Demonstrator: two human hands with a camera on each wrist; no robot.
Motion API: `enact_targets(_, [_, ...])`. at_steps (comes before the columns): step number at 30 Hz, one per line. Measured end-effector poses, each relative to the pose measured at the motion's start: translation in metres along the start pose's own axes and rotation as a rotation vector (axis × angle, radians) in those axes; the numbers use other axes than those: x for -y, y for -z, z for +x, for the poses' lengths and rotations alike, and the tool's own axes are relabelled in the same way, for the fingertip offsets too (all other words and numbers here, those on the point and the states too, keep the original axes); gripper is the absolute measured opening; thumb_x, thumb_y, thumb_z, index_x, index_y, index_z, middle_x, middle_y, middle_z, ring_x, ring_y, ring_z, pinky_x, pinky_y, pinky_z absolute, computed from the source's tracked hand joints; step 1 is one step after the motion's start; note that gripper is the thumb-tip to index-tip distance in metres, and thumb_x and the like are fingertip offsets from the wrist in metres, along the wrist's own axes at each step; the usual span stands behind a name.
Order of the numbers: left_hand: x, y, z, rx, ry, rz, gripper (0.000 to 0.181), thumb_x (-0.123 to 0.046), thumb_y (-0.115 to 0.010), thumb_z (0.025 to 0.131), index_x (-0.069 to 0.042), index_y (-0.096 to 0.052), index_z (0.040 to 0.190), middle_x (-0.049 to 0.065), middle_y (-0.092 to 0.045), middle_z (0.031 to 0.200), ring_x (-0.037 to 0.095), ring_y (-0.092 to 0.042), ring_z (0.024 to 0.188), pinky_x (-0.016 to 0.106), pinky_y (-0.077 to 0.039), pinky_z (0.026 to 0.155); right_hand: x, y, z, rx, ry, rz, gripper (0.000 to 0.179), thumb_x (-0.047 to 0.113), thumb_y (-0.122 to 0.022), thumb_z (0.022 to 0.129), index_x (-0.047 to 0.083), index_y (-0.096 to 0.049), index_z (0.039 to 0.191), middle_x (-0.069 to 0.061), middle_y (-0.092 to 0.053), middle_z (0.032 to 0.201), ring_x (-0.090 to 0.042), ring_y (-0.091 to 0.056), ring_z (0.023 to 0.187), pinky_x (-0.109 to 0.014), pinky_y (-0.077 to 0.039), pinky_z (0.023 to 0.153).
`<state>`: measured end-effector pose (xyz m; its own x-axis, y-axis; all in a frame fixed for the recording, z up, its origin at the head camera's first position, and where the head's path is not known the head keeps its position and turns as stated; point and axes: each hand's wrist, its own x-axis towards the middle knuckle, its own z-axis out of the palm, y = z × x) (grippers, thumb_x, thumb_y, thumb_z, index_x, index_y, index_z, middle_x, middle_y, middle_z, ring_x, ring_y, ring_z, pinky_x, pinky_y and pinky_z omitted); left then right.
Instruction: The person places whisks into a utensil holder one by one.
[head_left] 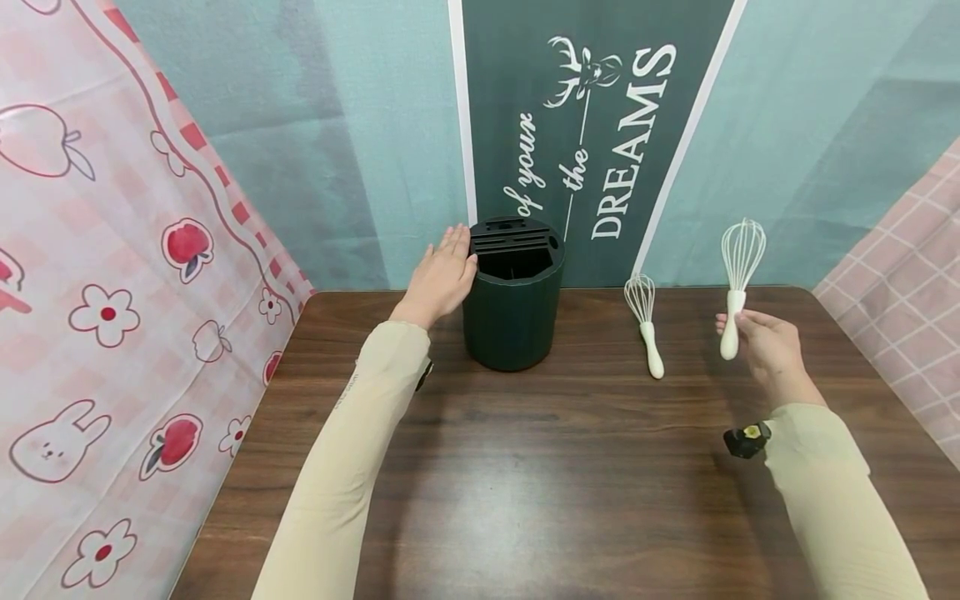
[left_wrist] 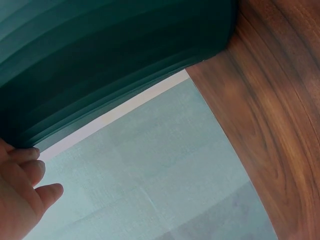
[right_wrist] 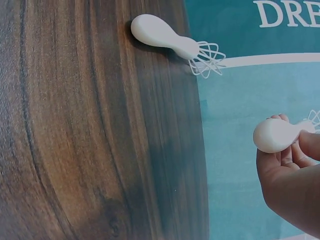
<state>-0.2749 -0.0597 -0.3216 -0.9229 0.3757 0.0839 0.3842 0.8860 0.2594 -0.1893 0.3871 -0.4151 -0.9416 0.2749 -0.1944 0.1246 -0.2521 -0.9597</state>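
A dark green utensil holder [head_left: 512, 325] stands upright at the table's back, with slots across the rear of its top and an opening in front. My left hand [head_left: 441, 279] rests against its left side near the rim, fingers straight; in the left wrist view the fingertips [left_wrist: 35, 170] touch the ribbed wall. At the right, my right hand [head_left: 772, 342] pinches a white whisk [head_left: 733, 312] by its handle, wires upward, raised off the table. A second, smaller whisk [head_left: 651, 346] lies on the table between the holder and that hand, its wires toward the back.
The brown wooden table [head_left: 540, 483] ends at a teal curtain [head_left: 300, 150] with a dark printed panel [head_left: 510, 100]. A pink patterned cloth [head_left: 105, 375] hangs along the left edge, and a pink checked cloth [head_left: 907, 308] along the right.
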Motion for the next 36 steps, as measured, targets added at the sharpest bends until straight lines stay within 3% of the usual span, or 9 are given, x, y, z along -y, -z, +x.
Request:
enact_targets(2, [0.000,-0.001,0.000,-0.003,0.001,-0.006,0.056,-0.033,-0.021,0.105,-0.004,-0.012,0.153,0.008,-0.009,0.159,0.018,-0.003,0.145,0.043,-0.010,0.115,0.001,0.000,-0.002,0.007,0.011,0.020,0.028,0.011,-0.050,0.098,-0.001,-0.050,0.124,0.002,-0.070,0.078,-0.005,-0.067,0.076,-0.018,-0.053,0.071])
enact_targets(4, [0.000,-0.001,0.001,-0.008,0.001,-0.009,0.056,-0.033,-0.022,0.105,-0.004,-0.013,0.153,0.009,-0.010,0.159,0.019,-0.004,0.145,0.043,-0.009,0.115,0.002,0.000,-0.003,0.014,0.020,0.041,0.010,0.010,-0.051,0.098,0.004,-0.056,0.103,0.001,-0.070,0.078,-0.006,-0.067,0.076,-0.018,-0.053,0.071])
enact_targets(7, [0.000,-0.002,0.001,-0.008,0.004,-0.015,0.057,-0.033,-0.022,0.105,-0.004,-0.013,0.153,0.009,-0.010,0.159,0.019,-0.004,0.145,0.041,-0.008,0.115,0.002,-0.001,-0.005,0.028,0.025,0.065,0.009,0.008,-0.052,0.097,0.009,-0.060,0.093,0.000,-0.071,0.079,-0.008,-0.068,0.077,-0.019,-0.053,0.070])
enact_targets(19, [-0.003,-0.003,0.001,-0.014,0.005,-0.016,0.057,-0.034,-0.021,0.105,-0.004,-0.013,0.153,0.009,-0.011,0.159,0.019,-0.004,0.145,0.043,-0.009,0.115,0.004,-0.005,-0.007,0.043,0.047,0.107,0.024,0.005,-0.050,0.097,0.012,-0.067,0.081,-0.002,-0.071,0.077,-0.009,-0.068,0.076,-0.019,-0.053,0.068])
enact_targets(36, [-0.006,0.000,0.005,-0.014,0.015,-0.028,0.056,-0.033,-0.022,0.105,-0.004,-0.015,0.153,0.008,-0.011,0.159,0.019,-0.005,0.145,0.043,-0.009,0.115,0.014,-0.014,-0.008,0.093,0.042,0.115,0.021,0.005,-0.051,0.097,0.010,-0.067,0.085,-0.003,-0.071,0.081,-0.009,-0.068,0.078,-0.020,-0.053,0.069])
